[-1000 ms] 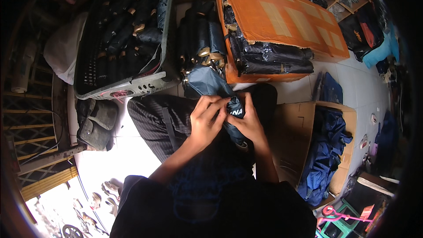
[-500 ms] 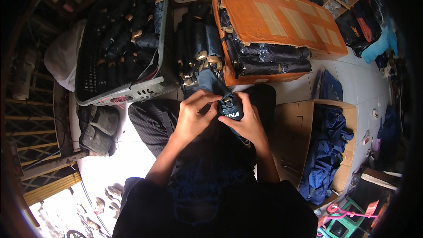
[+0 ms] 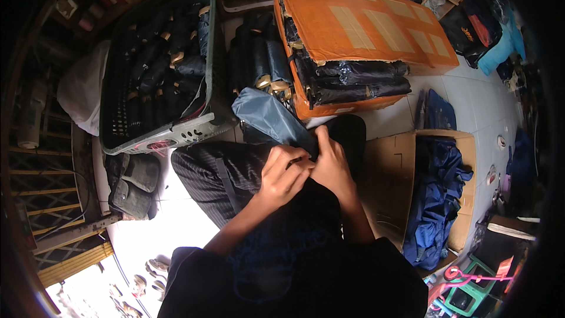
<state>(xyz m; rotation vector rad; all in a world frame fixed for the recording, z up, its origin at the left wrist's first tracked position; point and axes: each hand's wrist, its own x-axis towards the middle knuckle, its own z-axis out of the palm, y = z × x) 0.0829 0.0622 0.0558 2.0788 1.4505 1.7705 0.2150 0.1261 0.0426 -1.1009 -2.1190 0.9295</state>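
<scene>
A compact folded umbrella in grey-blue fabric (image 3: 265, 115) slants across the middle, its far end up and to the left, its near end at my hands. My right hand (image 3: 332, 162) is closed around that near end and covers much of it. Beside it, my left hand (image 3: 286, 171) has its fingers curled and pinched together against the end of the umbrella, touching the right fingers. What exactly the left fingertips pinch is hidden. Just beyond lie several similar dark umbrellas (image 3: 259, 53) with tan ends.
A grey plastic basket (image 3: 213, 41) full of dark folded umbrellas stands at far left. An orange taped carton (image 3: 365, 23) holds dark wrapped bundles. At right, an open cardboard box (image 3: 385, 185) contains blue fabric (image 3: 438, 200). Grey pouches (image 3: 135, 182) lie left of my knee.
The umbrella has tipped, so its long side now shows and its near end has come toward me. Both hands have moved lower and closer together.
</scene>
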